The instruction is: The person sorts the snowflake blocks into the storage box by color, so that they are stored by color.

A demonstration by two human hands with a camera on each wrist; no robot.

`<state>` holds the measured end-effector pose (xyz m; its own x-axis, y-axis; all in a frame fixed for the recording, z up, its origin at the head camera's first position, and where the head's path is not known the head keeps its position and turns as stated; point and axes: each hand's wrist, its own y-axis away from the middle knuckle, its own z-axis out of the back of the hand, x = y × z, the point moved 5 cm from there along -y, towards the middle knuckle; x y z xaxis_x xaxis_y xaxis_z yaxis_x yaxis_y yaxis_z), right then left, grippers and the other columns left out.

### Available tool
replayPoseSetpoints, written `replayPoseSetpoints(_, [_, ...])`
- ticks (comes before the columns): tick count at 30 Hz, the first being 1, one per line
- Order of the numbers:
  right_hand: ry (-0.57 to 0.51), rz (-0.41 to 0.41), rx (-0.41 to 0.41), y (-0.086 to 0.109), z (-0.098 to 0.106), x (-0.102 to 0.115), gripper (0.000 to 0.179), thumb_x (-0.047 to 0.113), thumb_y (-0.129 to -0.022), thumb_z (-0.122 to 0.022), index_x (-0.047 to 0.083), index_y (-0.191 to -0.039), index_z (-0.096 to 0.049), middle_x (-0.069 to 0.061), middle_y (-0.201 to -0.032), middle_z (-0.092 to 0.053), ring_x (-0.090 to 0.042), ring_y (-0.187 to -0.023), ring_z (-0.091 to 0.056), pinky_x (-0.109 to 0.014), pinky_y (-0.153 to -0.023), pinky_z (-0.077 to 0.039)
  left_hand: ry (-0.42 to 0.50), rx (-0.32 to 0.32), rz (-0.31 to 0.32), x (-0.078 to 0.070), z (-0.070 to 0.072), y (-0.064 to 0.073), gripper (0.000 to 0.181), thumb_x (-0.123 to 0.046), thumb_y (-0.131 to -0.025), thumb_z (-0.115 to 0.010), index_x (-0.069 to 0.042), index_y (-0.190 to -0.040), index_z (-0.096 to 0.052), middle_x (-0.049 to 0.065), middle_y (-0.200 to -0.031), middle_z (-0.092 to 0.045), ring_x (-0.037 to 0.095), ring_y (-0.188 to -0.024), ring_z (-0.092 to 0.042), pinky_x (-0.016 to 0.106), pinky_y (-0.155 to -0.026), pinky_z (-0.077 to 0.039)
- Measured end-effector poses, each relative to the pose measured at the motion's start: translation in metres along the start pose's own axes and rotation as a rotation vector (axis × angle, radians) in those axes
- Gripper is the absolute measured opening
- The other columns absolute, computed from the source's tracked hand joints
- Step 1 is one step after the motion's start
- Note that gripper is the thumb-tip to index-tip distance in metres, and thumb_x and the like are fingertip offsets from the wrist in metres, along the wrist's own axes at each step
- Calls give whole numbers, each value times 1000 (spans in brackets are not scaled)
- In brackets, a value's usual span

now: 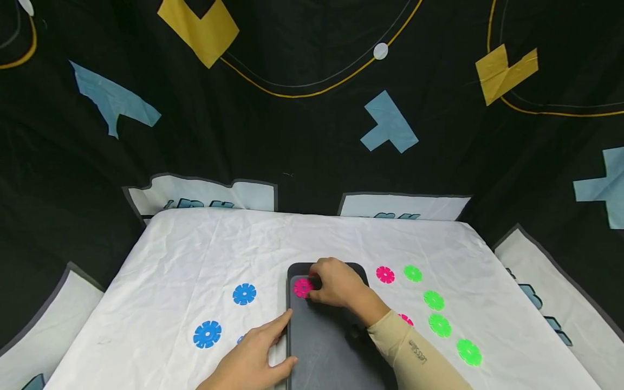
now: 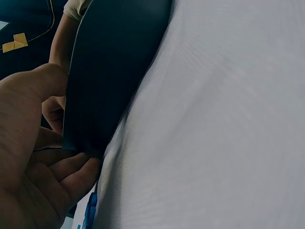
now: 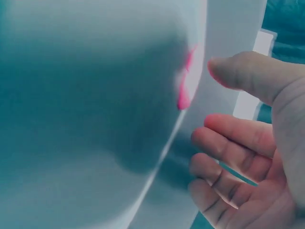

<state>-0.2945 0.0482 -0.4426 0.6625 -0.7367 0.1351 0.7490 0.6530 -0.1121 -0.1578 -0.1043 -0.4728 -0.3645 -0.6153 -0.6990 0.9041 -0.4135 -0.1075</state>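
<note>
A dark grey tray (image 1: 317, 346) lies on the white cloth. Inside its far left corner is a pink notched disc (image 1: 303, 288), which also shows at the tray's edge in the right wrist view. My right hand (image 1: 336, 281) hovers right beside this disc; in the right wrist view its thumb and fingers are spread apart with nothing between them. Along the tray's left side, my left hand (image 1: 258, 352) rests with its index finger stretched to the rim and its thumb reaching over the edge. Part of the tray is hidden under the right forearm.
Blue notched discs (image 1: 207, 334) lie left of the tray, one partly covered by the left hand. To the right are a pink disc (image 1: 385, 274), another half hidden by the sleeve (image 1: 419, 352), and several green discs (image 1: 440, 325). A black curtain (image 1: 302, 146) hangs behind the table.
</note>
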Motion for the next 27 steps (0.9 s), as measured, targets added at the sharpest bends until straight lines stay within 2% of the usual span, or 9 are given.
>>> replayPoseSetpoints(3, [-7, 8, -20, 4, 9, -1, 38, 34, -75, -79, 11, -105, -73, 2, -97, -68, -15, -92, -62, -31, -80, -53, -10, -6, 4, 0, 0, 0, 78, -40, -87, -70, -5, -149, -39, 7, -140, -53, 12, -115, -57, 40, -95, -49])
replayPoseSetpoints(10, [-52, -6, -70, 13, 28, -12, 36, 29, -77, -78, 11, -108, -73, 1, -100, -68, -16, -95, -62, -34, -84, -52, -16, -8, 17, 0, -1, 0, 78, -40, -87, -71, -5, -149, -39, 7, -139, -54, 12, -115, -57, 41, -95, -49])
replayPoseSetpoints(21, [-86, -110, -127, 30, 44, -43, 34, 26, -78, -77, 9, -108, -72, -3, -99, -69, -17, -92, -62, -37, -82, -52, -6, 19, 84, 1, -2, -1, 81, -44, -87, -69, -5, -150, -37, 5, -143, -49, 15, -121, -54, 44, -98, -46])
replayPoseSetpoints(27, [-125, -173, -190, 45, 46, -64, 27, 21, -83, -72, 8, -107, -72, -1, -100, -68, -19, -85, -62, -35, -76, -52, -3, -11, 41, -1, 0, 1, 80, -40, -87, -71, -4, -149, -38, 7, -144, -50, 17, -124, -52, 43, -99, -46])
